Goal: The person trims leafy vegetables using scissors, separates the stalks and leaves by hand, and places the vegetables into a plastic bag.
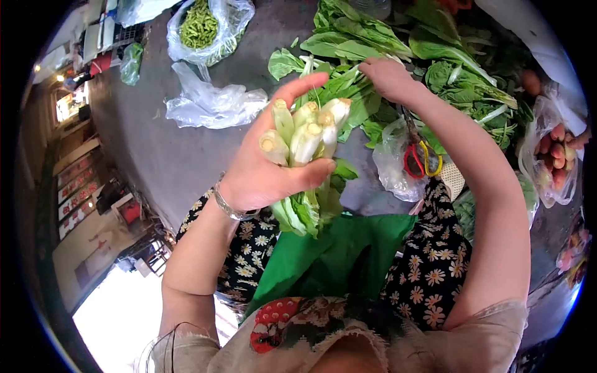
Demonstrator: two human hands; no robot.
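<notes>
A clear plastic bag (235, 28) gaped at the far left of the grey surface (146, 118), and I could make out small green pods (198, 26) heaped in it. Nearer the person, a crumpled plastic bag (214, 99) lay flattened. Over on the right, another see-through bag (530, 152) held a cluster of oblong reddish-pink produce (558, 155).

The left hand (255, 171) gripped a bunch of leafy greens (305, 143), its fingers (309, 82) curved round the far side and the thumb pressed against the near side. The pale cut ends poked up between thumb and index finger, while the leaves hung below the hand, over a green cloth (329, 264) on the lap.

The right hand (392, 81) was at the near edge of a loose pile of greens (357, 34), fingers curled in against the leaves; whether they pinched a stalk, I couldn't tell. Close to that forearm, scissors (406, 163) with red and yellow handles lay partly over a rumpled clear bag (392, 168).
</notes>
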